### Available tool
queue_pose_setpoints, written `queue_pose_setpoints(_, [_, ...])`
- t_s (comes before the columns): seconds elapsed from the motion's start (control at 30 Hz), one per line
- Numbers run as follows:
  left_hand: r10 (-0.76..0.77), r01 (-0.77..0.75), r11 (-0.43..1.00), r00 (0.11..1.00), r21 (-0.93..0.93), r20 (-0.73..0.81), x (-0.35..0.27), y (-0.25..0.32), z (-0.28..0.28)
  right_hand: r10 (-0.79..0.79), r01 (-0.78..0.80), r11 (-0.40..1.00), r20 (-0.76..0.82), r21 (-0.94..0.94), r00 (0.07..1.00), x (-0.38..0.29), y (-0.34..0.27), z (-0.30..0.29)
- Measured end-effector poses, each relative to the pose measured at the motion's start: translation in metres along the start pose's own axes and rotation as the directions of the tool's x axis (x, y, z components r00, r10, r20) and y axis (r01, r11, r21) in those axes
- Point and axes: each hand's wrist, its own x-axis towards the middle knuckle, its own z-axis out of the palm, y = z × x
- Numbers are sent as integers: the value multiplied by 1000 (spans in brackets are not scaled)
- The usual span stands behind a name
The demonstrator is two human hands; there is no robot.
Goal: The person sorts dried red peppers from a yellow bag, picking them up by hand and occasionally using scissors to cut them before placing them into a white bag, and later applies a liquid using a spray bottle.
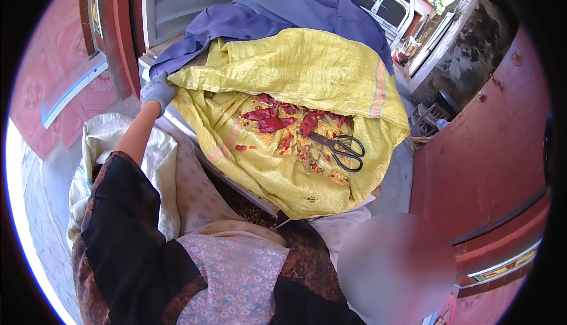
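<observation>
My left hand, in a grey glove, grips the left edge of a yellow woven sack. The sack is spread out before me, its far side folded over in a flap. Dried red chilli peppers and pale yellow seeds lie on it, some partly under the flap. Black-handled scissors rest on the right of this pile, blades pointing left. My right hand is out of view; the right sleeve reaches up to the sack's near edge and ends there.
Blue cloth is heaped behind the yellow sack. A white woven sack stands by my left leg. Farther off are a vehicle's rear frame, a red metal door and grey blocks. A blurred patch covers the lower right.
</observation>
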Motion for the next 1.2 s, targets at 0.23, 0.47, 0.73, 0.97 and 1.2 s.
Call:
queue_pose_setpoints(0.23, [611,-657,749,735,-84,-295,-85,74,-42,-8,173,861,327,-478,945,-86,-137,107])
queue_pose_setpoints(0.47, [851,-870,489,459,63,-256,-94,129,-34,70,705,653,949,-276,306,-136,-220,384])
queue_pose_setpoints(0.73, [601,-614,783,788,97,136,-15,161,-13,-83,750,-601,955,-275,284,-90,-221,630])
queue_pose_setpoints(0.97, [336,-380,914,906,-145,-257,63,174,-35,-315,536,-747,919,-393,235,-67,-276,697])
queue_pose_setpoints(1.2, [510,-500,860,837,99,-200,82,185,11,-247,244,-902,889,-356,384,-20,-251,692])
